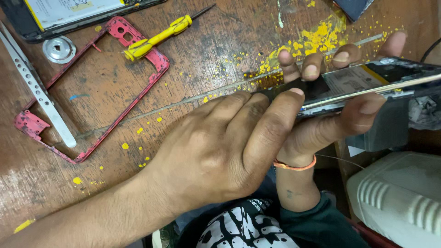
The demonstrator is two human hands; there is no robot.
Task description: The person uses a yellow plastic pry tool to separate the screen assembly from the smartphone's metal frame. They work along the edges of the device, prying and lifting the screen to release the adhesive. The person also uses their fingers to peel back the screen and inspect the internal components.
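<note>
Figure: head view of an opened phone [367, 87] held edge-on above the table [216, 50]. We judged the main risk to be the thin panel along the phone's upper edge cracking or bending, should the pressing thumb bear down too hard while the other hand clamped the body; a slip could also drive the fingers [312, 69] against the exposed inner parts. We held the phone in the air at the table's near edge, to the right of the view, and tilted so that its side faced us. Our right hand [340, 115] came up from below, wrist bent, with its thumb along the near edge and its fingers curled over the far side, so it gripped the phone firmly. Our left hand [225, 147] reached across from the left, palm down, knuckles raised, its fingers closed against the phone's left end and the thumb pressed onto its top edge. On the table, well apart, lay a red frame [92, 96], a yellow screwdriver [161, 34] and a metal strip [39, 94].
</note>
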